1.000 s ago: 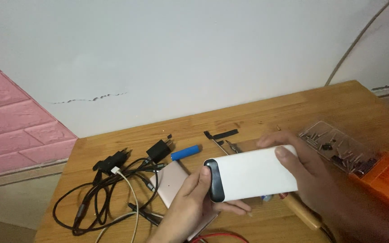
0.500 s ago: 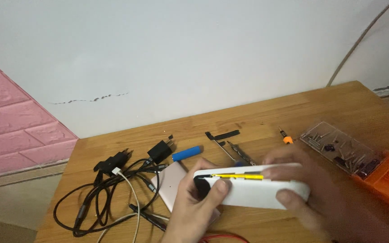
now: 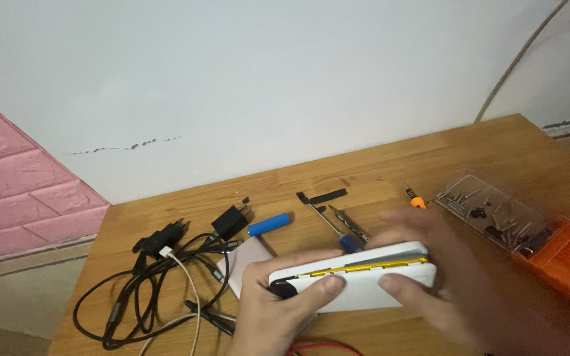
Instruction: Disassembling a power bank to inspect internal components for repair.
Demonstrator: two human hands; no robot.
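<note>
White device (image 3: 364, 283) tilted edge-up since earlier, left hand (image 3: 278, 310) and right hand (image 3: 443, 277) fingers clamped around it

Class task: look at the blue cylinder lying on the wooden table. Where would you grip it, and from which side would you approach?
Grip the blue cylinder around its middle, coming down from above with fingers across its short width. It lies flat on the wooden table, its long axis running left to right. The black charger plug crowds its left end; the right end and both long sides look open.

home repair desk (image 3: 390, 165), bit case (image 3: 496, 217), cables (image 3: 159, 277)
</note>
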